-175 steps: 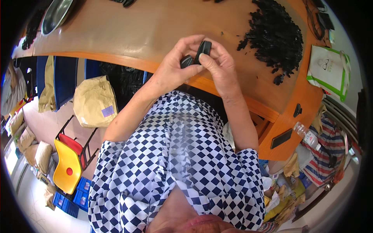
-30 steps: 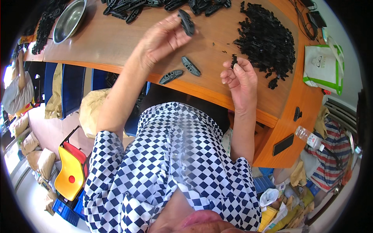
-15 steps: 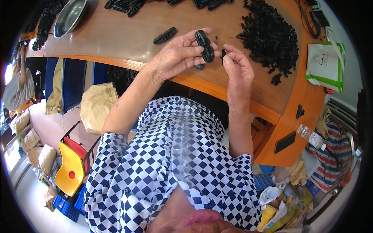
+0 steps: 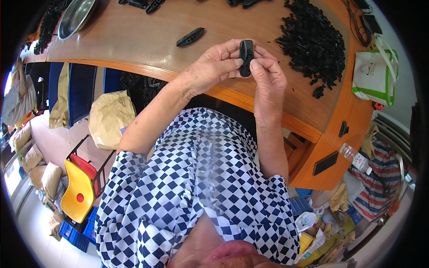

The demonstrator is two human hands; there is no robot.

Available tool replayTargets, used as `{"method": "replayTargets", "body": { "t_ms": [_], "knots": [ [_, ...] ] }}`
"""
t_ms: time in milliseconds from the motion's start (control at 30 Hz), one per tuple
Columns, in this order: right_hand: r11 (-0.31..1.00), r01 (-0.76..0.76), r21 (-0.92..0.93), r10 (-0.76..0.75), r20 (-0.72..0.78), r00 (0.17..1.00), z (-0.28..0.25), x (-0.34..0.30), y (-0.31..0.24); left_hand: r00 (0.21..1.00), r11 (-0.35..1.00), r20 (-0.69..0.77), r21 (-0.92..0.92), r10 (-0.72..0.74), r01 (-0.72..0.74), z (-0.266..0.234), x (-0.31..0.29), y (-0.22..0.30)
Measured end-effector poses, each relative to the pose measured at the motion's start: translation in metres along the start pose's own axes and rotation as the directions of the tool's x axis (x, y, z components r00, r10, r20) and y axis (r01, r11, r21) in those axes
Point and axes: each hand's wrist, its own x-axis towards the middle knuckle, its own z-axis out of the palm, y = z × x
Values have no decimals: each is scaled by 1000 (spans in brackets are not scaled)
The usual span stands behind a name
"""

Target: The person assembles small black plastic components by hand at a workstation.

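A long black plastic part [image 4: 246,48] with rounded ends is held upright over the table's near edge. My left hand [image 4: 213,64] pinches it from the left, its thumb lying along the side and the fingers behind. From the right, my right hand [image 4: 270,80] is closed at the same part, its thumb pressed to the lower half. Whether a small black piece is still between the right fingers is hidden. A similar long black part with holes [image 4: 190,37] lies on the table, beyond my left hand. Right of my hands spreads a heap of small black pieces [image 4: 313,42].
More long black parts [image 4: 154,5] lie along the wooden table's [image 4: 129,42] far side, with a metal bowl [image 4: 76,20] at far left. A phone [image 4: 326,163] and a plastic bottle [image 4: 355,158] are at the right. A yellow chair [image 4: 77,192] and a paper bag [image 4: 111,120] stand left.
My right hand has moved left, bringing its small black piece up to the long black part. My left hand has shifted slightly right and turned the long part more upright.
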Motion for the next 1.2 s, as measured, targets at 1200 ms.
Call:
{"method": "replayTargets", "body": {
  "t_ms": [1200],
  "knots": [
    [867, 68, -494, 56, 233, 971, -43, 24, -30, 1000, 482, 30, 876, 1, -27, 35, -2, 29]
  ]
}}
